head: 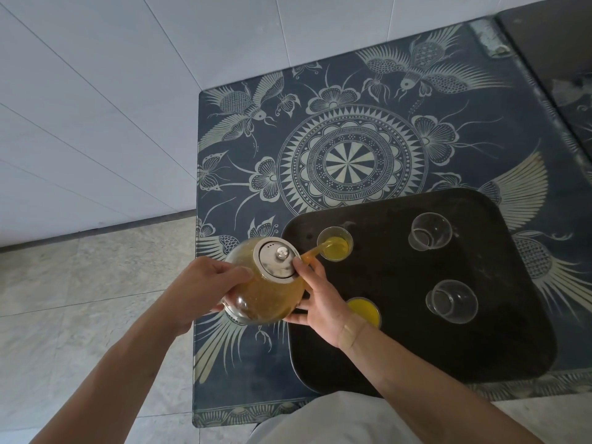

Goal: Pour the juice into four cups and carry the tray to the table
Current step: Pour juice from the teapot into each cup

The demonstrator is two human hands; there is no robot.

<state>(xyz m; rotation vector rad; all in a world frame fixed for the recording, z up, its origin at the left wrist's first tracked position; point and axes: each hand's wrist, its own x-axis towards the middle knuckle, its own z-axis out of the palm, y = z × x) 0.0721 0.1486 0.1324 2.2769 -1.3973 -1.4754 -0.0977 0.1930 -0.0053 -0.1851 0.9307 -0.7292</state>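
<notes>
My left hand (205,285) gripped the round glass teapot (266,293) from its left side, fingers curled around the belly and the thumb laid across the top beside the metal lid (278,258). The pot, tilted toward the right, was filled with cloudy yellow-orange juice. My right hand (320,299) cupped the pot's other side, palm under the glass and fingertips pressed at the edge of the lid, close to the base of the spout (310,255).

Just beyond my right fingertips, juice ran from the spout into a clear cup (335,243) on the black tray (499,347); that cup was partly full. A second cup of juice (365,310) stood right behind my right wrist, partly hidden by it, filled close to the brim. A tan adhesive strip (352,331) crossed that wrist.

Farther right of my fingers, well apart from the pot, two empty clear cups stood upright on the tray: one at the far side (430,231), one nearer me (451,301). The tray rested on a dark blue tabletop (352,129) printed with pale birds, flowers and a central medallion.
</notes>
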